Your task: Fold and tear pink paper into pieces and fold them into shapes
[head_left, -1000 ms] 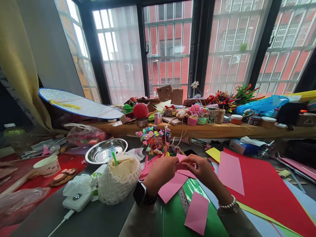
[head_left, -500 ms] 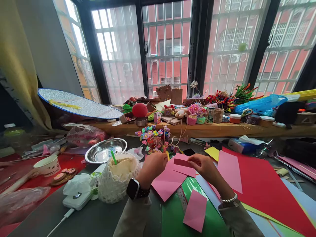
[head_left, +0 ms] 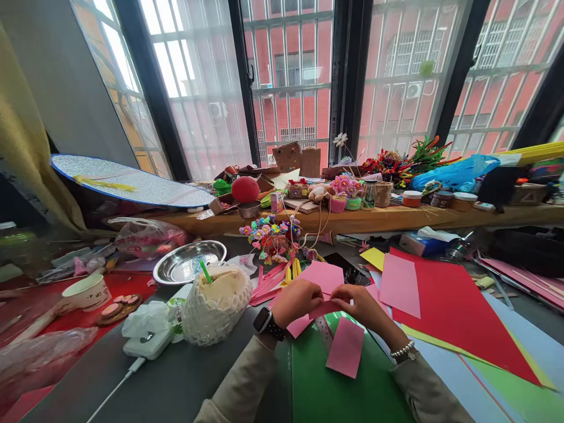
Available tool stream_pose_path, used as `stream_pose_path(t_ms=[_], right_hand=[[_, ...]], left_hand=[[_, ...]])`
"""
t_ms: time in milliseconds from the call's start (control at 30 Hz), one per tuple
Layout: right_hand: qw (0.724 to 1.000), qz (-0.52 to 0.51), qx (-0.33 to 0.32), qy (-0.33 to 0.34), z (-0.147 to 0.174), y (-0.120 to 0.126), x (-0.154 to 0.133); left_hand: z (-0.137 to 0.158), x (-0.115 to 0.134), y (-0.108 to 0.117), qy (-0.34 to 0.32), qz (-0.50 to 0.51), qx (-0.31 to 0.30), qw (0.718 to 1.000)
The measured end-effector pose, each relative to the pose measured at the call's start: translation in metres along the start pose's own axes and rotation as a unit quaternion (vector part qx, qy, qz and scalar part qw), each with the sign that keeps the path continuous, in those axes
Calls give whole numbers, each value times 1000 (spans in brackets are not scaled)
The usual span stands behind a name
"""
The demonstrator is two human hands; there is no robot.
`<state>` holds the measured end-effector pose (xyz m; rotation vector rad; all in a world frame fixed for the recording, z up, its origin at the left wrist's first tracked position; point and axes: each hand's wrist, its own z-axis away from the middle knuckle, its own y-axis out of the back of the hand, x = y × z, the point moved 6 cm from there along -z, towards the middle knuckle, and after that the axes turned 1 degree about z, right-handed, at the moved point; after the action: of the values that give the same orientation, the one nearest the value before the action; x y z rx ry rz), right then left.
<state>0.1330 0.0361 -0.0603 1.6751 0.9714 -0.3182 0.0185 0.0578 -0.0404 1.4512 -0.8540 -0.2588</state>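
Observation:
A small pink paper strip [head_left: 323,309] is stretched between my two hands, above the green folder [head_left: 348,393]. My left hand [head_left: 299,301] is closed on its left end, fingers curled, with a dark watch on the wrist. My right hand [head_left: 362,305] pinches the other end between thumb and fingers. Just behind the hands lies a larger pink sheet [head_left: 325,275], partly covered by them. Nearer to me, a cut pink rectangle [head_left: 346,348] rests on the folder beside a patterned ruler-like strip [head_left: 324,332], which my hands partly hide.
At left stand a coconut [head_left: 218,302] in foam netting with a green straw, a metal plate [head_left: 191,261] and a paper cup [head_left: 87,292]. Red paper [head_left: 458,311] and other coloured sheets spread to the right. Behind are pipe-cleaner flowers [head_left: 269,235] and a dark phone [head_left: 346,267].
My hands have come closer together and lower, bringing the pink strip nearer to me. The view has shifted slightly, and the pink and yellow strips behind my left hand now show more.

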Motion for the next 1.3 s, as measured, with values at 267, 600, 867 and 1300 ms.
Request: stream_pose_path(t_ms=[267,600,867,1300], right_hand=[[999,-22,13,-45,11,-9,25],[981,-103,116,-114,10,2,46],[965,-185,114,-149,9,-13,54],[961,-166,176,-137,14,-5,45]], left_hand=[[17,-29,-30,-5,119,-18,993],[15,-37,-23,24,193,52,980],[-1,-22,-33,43,213,127,968],[-1,7,-48,39,248,220,943]])
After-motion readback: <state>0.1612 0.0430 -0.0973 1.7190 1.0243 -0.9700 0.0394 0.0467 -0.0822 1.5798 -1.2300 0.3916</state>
